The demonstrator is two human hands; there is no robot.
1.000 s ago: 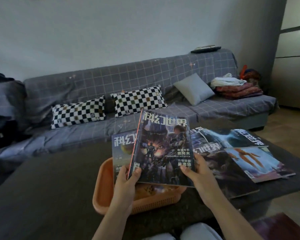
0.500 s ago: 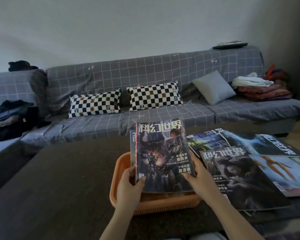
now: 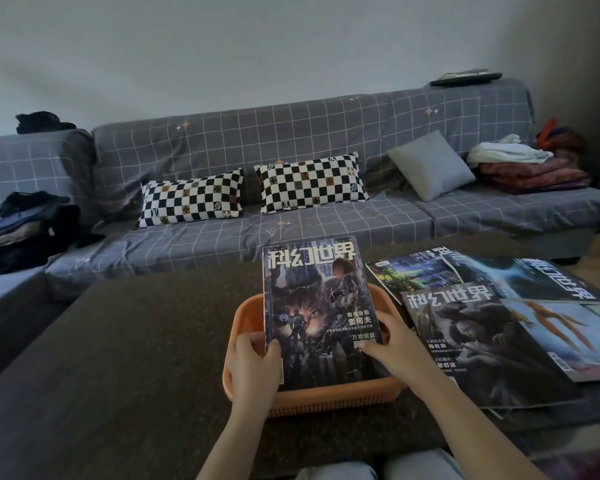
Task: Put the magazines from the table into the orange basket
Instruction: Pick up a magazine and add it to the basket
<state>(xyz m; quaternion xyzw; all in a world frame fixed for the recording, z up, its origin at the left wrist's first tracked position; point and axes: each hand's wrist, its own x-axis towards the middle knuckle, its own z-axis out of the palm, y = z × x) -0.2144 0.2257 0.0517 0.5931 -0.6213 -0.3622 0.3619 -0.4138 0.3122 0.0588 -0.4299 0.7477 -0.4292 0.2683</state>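
Note:
A dark sci-fi magazine (image 3: 309,306) with white title letters stands tilted in the orange basket (image 3: 326,400), its top leaning away from me. My left hand (image 3: 253,368) grips its lower left edge, thumb on the cover. My right hand (image 3: 395,348) holds the lower right edge, thumb lying across the cover. Several more magazines lie overlapping on the table to the right: a dark one (image 3: 482,341) nearest the basket, a green-lit one (image 3: 413,275) behind it, and a pale blue one (image 3: 568,334) at the right edge.
The basket sits near the front of a dark table (image 3: 136,358). Beyond the table is a grey checked sofa (image 3: 291,150) with chequered cushions (image 3: 191,199) and piled clothes (image 3: 25,223) at the left. My knees show at the bottom.
The held magazine has come down and sunk deeper into the basket, and now hides the one behind it. My view has swung left, so the table magazines sit further right.

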